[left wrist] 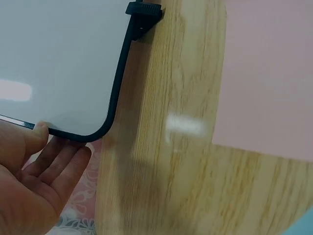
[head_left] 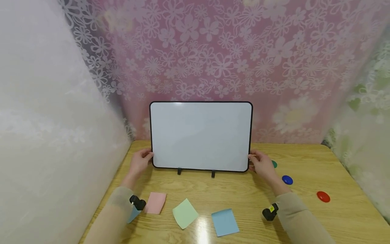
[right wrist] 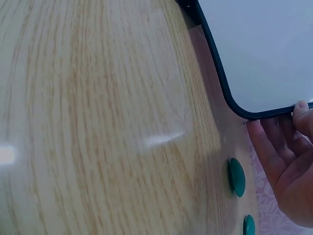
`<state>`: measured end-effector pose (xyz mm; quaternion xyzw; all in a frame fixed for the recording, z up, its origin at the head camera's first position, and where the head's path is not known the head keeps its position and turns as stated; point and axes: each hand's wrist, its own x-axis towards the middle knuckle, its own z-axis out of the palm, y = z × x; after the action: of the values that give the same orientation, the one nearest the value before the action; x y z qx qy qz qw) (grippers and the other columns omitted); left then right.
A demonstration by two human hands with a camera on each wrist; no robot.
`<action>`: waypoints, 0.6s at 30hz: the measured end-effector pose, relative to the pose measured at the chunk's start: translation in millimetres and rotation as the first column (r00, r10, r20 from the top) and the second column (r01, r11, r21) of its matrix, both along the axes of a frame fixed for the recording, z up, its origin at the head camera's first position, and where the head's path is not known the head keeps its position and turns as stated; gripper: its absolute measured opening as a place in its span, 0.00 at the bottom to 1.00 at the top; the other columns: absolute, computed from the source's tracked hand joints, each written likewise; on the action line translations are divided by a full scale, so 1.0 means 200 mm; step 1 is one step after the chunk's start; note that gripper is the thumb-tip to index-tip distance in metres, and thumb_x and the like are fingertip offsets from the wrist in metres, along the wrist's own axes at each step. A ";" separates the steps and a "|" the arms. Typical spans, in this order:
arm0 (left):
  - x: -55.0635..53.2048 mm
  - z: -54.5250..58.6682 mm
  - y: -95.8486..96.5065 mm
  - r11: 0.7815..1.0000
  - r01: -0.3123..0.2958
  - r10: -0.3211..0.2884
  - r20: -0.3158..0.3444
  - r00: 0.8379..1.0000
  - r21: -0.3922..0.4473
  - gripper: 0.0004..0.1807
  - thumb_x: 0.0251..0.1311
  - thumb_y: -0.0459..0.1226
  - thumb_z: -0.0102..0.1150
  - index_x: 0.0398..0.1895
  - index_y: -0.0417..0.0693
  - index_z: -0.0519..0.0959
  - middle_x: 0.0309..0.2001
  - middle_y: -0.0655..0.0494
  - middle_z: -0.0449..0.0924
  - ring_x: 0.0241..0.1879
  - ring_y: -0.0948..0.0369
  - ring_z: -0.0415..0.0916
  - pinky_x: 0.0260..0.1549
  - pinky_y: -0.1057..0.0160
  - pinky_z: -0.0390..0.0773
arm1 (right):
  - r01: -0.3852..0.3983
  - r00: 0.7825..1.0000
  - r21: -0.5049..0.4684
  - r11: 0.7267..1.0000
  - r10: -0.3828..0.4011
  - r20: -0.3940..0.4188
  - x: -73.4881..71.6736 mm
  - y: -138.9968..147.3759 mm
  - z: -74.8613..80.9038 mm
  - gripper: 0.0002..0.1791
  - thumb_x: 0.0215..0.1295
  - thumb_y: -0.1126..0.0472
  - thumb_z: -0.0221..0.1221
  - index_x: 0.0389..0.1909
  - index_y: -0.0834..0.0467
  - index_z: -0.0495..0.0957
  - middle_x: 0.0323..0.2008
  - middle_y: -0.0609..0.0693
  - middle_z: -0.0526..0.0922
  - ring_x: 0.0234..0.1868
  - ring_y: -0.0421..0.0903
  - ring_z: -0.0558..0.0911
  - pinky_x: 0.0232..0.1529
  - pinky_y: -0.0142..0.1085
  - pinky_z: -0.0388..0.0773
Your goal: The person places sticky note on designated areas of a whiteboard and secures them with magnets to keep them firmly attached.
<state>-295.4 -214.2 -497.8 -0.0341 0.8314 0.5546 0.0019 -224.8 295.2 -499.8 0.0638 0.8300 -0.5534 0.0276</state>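
Note:
A whiteboard point(head_left: 201, 135) with a black frame stands upright on small black stand feet point(head_left: 213, 174) toward the back of the table. My left hand point(head_left: 141, 162) grips its lower left edge, thumb on the front rim and fingers behind, as the left wrist view shows with the hand point(left wrist: 39, 171) at the board's corner. At the lower right edge, my right hand point(head_left: 262, 165) pinches the frame in the same manner; in the right wrist view that hand point(right wrist: 291, 156) has its thumb on the rim. The board's white face bears no marks.
Sticky notes lie in front: pink point(head_left: 155, 203), green point(head_left: 185, 214), blue point(head_left: 225, 222), and another blue one point(head_left: 134, 214) partly under the left wrist. To the right are round magnets: green point(right wrist: 237, 177), blue point(head_left: 287, 180) and red point(head_left: 323, 196). A flowered curtain point(head_left: 213, 51) hangs behind.

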 end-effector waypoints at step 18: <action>0.17 0.04 -0.15 0.969 0.091 -0.113 -0.083 0.990 -0.229 0.22 0.82 0.38 0.57 0.69 0.33 0.77 0.58 0.35 0.82 0.55 0.41 0.81 0.50 0.51 0.84 | -0.061 0.998 -0.070 0.996 0.060 -0.022 -0.01 0.02 -0.02 0.31 0.87 0.57 0.51 0.81 0.69 0.58 0.70 0.72 0.72 0.65 0.64 0.79 0.58 0.53 0.84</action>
<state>-260.7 -243.2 -490.8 0.0351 0.8886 0.4572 -0.0133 -225.9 299.8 -503.4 0.0320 0.8118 -0.5818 0.0385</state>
